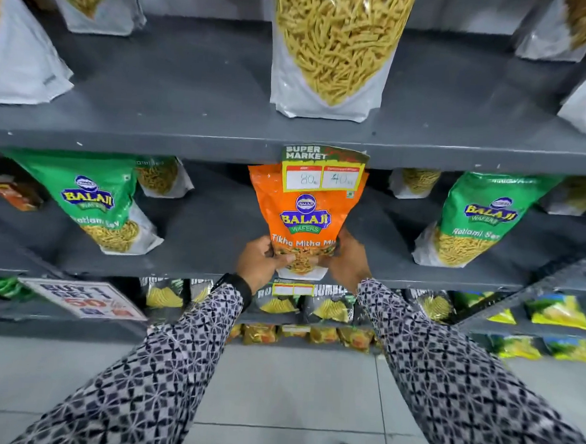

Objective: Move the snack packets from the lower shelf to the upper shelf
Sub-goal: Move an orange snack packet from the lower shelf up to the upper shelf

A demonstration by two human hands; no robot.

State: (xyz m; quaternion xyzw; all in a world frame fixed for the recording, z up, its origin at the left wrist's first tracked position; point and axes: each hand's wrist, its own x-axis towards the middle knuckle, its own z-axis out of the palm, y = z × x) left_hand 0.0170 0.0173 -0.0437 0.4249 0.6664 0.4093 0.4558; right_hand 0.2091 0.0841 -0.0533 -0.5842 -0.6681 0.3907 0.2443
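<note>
Head view: left hand [258, 261] and right hand [349, 259] clasp upright orange packet [304, 215], long axis vertical.

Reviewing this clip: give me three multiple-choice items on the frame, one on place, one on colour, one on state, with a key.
1. Where does the orange packet stand?
A. on the floor
B. on the middle shelf, below the price tag
C. on the top shelf beside the clear packet

2. What colour are the packets to either side of it?
A. green
B. red
C. blue

3. How is the orange packet held?
A. by the left hand only
B. by no hand
C. by both the left hand and the right hand at its lower part

Key: 1 B, it stands on the shelf under the tag; 2 A, both flanking bags are green; 3 C, fingers wrap both lower sides.
</note>
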